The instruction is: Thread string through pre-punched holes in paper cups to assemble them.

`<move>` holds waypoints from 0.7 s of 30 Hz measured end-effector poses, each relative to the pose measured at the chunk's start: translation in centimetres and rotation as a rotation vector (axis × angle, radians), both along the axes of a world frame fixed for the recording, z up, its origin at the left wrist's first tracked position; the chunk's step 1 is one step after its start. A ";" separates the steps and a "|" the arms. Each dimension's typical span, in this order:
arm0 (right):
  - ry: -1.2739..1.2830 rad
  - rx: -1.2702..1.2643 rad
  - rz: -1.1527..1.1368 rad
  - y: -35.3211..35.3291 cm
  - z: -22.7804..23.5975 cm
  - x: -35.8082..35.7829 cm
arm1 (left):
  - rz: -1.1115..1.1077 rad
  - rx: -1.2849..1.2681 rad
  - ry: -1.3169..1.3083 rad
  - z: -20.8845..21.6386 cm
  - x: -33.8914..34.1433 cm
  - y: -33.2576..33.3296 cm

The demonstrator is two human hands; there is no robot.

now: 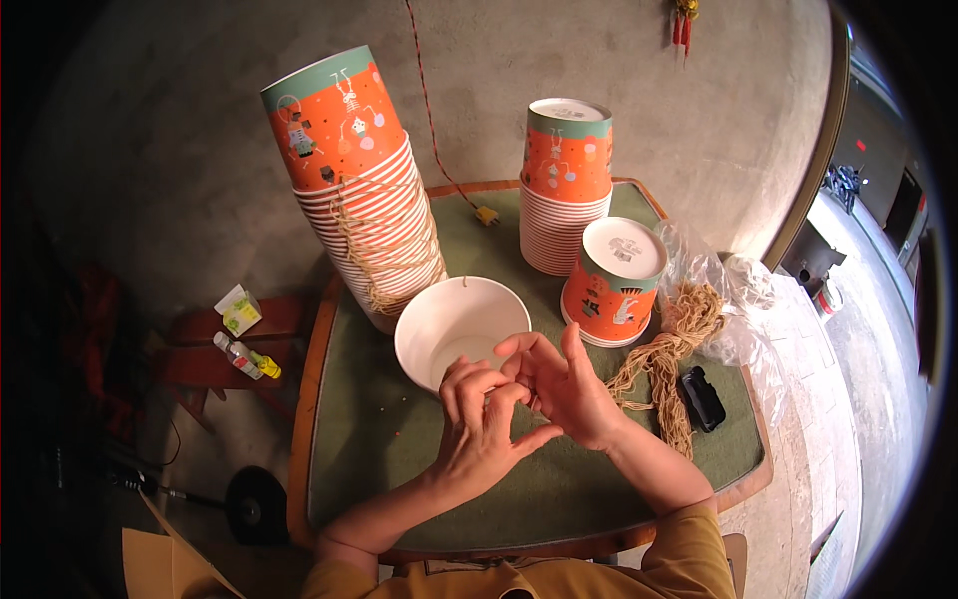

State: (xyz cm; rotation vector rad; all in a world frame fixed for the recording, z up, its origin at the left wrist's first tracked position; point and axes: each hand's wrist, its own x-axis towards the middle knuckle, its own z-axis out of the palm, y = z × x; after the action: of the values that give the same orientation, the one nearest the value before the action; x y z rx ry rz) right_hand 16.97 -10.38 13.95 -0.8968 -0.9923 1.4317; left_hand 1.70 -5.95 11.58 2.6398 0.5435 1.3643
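Observation:
My left hand [479, 411] and my right hand [574, 394] meet over the near edge of a white paper bucket [429, 311], whose mouth faces up toward me. The left fingers bend against the right fingertips, with the left thumb stretched out to the right. On my right hand the palm shows, its fingers loosely bent and apart. I make out nothing held in either hand. A short twine end shows at the bucket's far rim. Behind it rises a tall stack of orange and green paper buckets [374, 220], wound with twine [384, 245].
A shorter bucket stack [566, 190] and a low upside-down one [614, 285] stand to the right. Near them lie a twine bundle [659, 364], a clear plastic bag [738, 319] and a black plastic case [702, 399]. A yellow plug [486, 215] rests at the table's back.

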 end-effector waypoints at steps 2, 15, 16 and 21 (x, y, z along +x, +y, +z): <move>0.001 0.005 -0.025 -0.1 0.5 -0.1 | 0.002 -0.038 -0.010 -0.5 -0.1 0.0; 0.088 0.112 -0.066 -0.7 0.9 -0.8 | -0.541 -0.862 -0.249 -1.4 0.3 -0.4; 0.084 0.108 -0.060 -0.8 0.9 -0.8 | -0.578 -1.021 -0.264 -1.5 0.1 -0.4; 0.029 0.114 -0.081 -0.4 0.2 -0.4 | -0.595 -1.197 -0.250 -1.1 0.2 -0.3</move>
State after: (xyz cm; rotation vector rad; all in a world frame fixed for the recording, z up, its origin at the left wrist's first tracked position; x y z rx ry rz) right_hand 16.61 -10.75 14.13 -0.8215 -0.9946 1.3038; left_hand 1.86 -6.29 10.46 1.4445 0.3204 0.7548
